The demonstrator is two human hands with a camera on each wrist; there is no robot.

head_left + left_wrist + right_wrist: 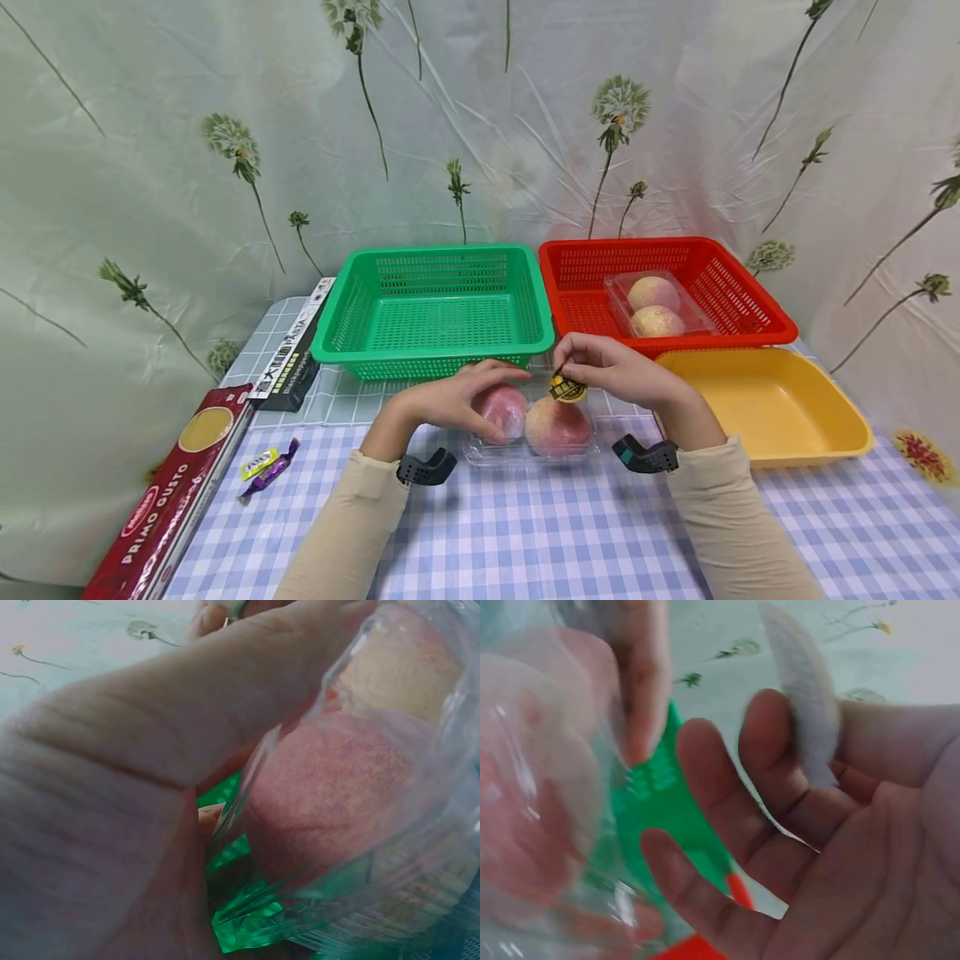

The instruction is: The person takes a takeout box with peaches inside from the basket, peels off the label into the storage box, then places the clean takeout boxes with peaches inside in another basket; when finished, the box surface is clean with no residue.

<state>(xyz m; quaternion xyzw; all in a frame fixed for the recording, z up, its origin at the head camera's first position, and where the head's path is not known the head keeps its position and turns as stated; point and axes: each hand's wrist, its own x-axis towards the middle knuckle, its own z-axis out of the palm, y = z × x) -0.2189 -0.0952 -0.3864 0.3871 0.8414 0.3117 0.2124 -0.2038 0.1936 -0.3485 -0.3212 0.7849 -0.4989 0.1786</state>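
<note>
A clear plastic box (480, 454) with two pinkish peaches (556, 427) sits in front of the green basket. My left hand (455, 398) grips its left side, thumb towards me and fingers across the far side. In the left wrist view, a reddish peach (330, 795) shows through the clear plastic beside that thumb. Between thumb and index finger, my right hand (611, 367) pinches a round black-and-gold sticker (567, 388) above the right-hand peach. The right wrist view shows the pale back of the sticker (802, 690), and the other fingers loosely bent.
Behind the box stands a green basket (442, 354). A red basket (720, 342) at its right holds another box of peaches (654, 293). A yellow tub (765, 408) lies at right. Along the left are a pasta box (291, 350), a long red package (176, 492) and two candies (268, 475).
</note>
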